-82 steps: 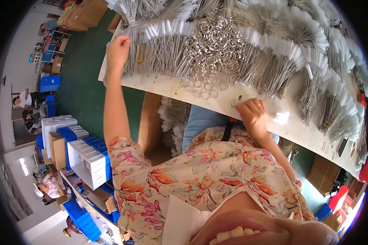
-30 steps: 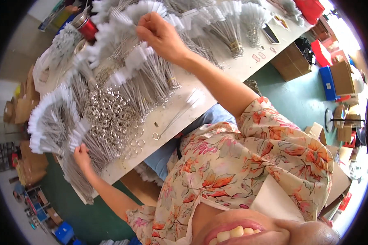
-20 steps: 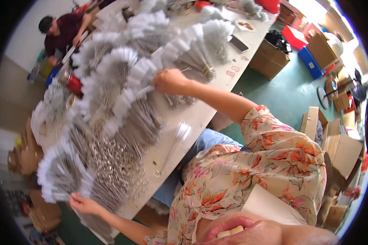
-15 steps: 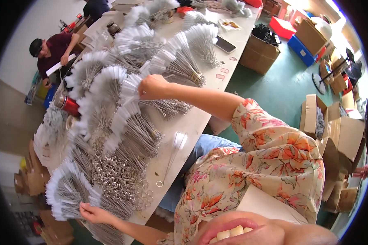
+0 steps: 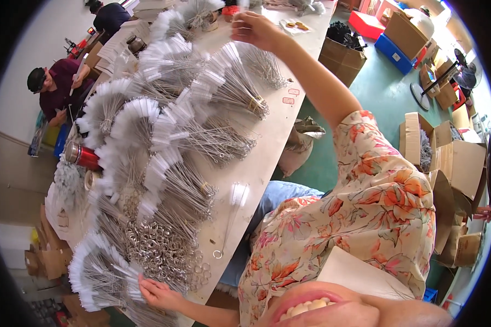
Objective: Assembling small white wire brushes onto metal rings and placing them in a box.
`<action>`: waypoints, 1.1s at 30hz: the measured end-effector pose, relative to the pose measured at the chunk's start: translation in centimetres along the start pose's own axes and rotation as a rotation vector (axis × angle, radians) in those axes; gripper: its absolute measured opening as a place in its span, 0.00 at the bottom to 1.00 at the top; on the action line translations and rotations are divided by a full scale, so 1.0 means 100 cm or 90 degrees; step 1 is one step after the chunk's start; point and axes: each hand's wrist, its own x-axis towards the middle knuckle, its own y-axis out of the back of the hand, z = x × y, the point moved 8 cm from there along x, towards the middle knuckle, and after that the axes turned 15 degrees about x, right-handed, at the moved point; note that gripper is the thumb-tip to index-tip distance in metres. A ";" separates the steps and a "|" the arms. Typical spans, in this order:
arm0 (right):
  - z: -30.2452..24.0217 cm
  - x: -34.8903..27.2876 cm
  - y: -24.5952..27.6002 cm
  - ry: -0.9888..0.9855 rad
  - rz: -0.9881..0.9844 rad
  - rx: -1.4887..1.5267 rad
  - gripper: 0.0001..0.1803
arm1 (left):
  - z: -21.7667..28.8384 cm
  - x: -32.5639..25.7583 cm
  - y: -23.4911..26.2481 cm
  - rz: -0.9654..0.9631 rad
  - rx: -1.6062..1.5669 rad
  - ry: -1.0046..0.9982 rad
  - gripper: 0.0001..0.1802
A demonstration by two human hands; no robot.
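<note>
My right hand [image 5: 252,30] is raised over the far end of the table, its fingers bent together. A pale strip shows just above them at the picture's edge; what they grip is unclear. My left hand [image 5: 159,294] is low at the near end, fingers pressed together beside a fanned bundle of white-bristled wire brushes [image 5: 101,270]. Whether a brush is in those fingers is hidden. Next to it lies a heap of metal rings [image 5: 158,242]. A lone brush with a ring end [image 5: 234,212] rests at the table's edge. More brush bundles [image 5: 237,82] spread between my hands.
The white table [image 5: 262,147] also holds a red flask [image 5: 82,156], a dark jar [image 5: 136,43] and a plate of round biscuits [image 5: 295,25]. Cardboard boxes [image 5: 341,61], a blue crate [image 5: 394,54] and a fan stand on the green floor. Two people [image 5: 65,87] work across the table.
My right hand has lifted off the middle brush bundles and moved to the far end. My left hand has shifted slightly right toward the rings. The view has shifted a little.
</note>
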 end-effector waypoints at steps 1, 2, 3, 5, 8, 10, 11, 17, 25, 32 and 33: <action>0.003 0.009 0.023 -0.041 0.029 0.091 0.12 | 0.001 -0.006 -0.005 -0.065 -0.020 0.002 0.16; -0.001 0.001 0.025 -0.041 0.029 0.089 0.12 | 0.001 -0.009 -0.014 -0.135 -0.038 0.004 0.16; 0.001 -0.010 0.026 -0.065 0.019 0.163 0.11 | 0.003 -0.008 -0.021 -0.134 -0.039 0.005 0.16; 0.017 -0.030 0.004 -0.108 0.002 0.242 0.12 | 0.014 -0.013 -0.048 -0.233 -0.128 0.027 0.15; 0.043 -0.076 -0.070 -0.179 -0.254 0.326 0.12 | 0.075 -0.044 -0.109 -0.342 -0.223 0.027 0.14; 0.074 -0.113 -0.108 -0.219 -0.282 0.315 0.10 | 0.110 -0.064 -0.153 -0.487 -0.279 -0.035 0.14; 0.091 -0.132 -0.127 -0.257 -0.294 0.327 0.10 | 0.134 -0.074 -0.172 -0.537 -0.302 -0.115 0.14; 0.185 -0.209 -0.183 -0.448 -0.330 0.408 0.11 | 0.183 -0.088 -0.214 -0.469 -0.070 -0.358 0.09; 0.217 -0.223 -0.161 -0.458 -0.233 0.264 0.16 | 0.116 -0.095 -0.212 -0.551 -0.200 -0.088 0.10; 0.193 -0.197 -0.134 -0.182 -0.174 0.050 0.15 | 0.120 -0.117 -0.209 -0.544 -0.244 -0.055 0.12; 0.194 -0.197 -0.130 -0.185 -0.168 0.049 0.15 | 0.117 -0.122 -0.211 -0.590 -0.252 0.000 0.12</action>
